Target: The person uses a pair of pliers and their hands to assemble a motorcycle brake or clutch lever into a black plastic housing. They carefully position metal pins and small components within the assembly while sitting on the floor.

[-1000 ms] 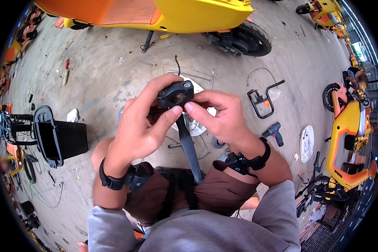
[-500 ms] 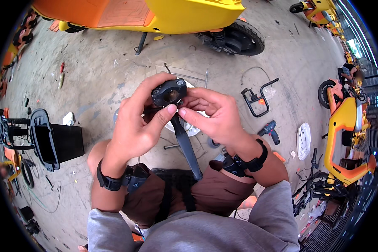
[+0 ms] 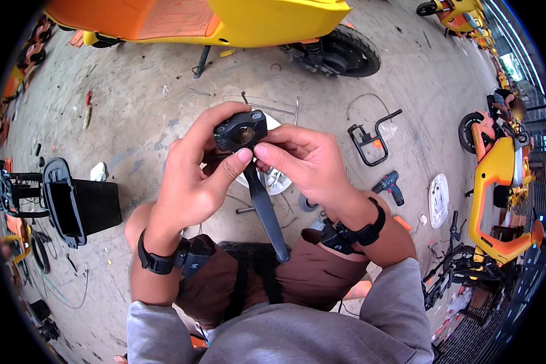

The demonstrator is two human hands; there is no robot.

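Note:
A black brake lever [image 3: 266, 209] with a round bar clamp is held up in front of me, its long blade slanting down toward my knees. My left hand [image 3: 191, 173] is closed around the left side of the clamp, thumb pressed below its opening. On the other side, my right hand [image 3: 309, 161] has its fingers curled behind the lever and its thumb against the pivot area. The two thumb tips nearly meet there. Whether a small part sits under the right fingertips is hidden. Behind the lever lies a white dish [image 3: 278, 185] with small metal parts.
A cordless drill [image 3: 390, 186] and a black tubular frame [image 3: 370, 145] lie on the floor to the right, near a white oval cover [image 3: 438, 200]. At left is a black bin-like box [image 3: 94, 206]. A yellow scooter [image 3: 267, 24] stands ahead; another person [image 3: 503, 102] crouches far right.
The lever and both hands have shifted slightly left. My right thumb has moved up and closer to the pivot, covering a small shiny spot seen there before.

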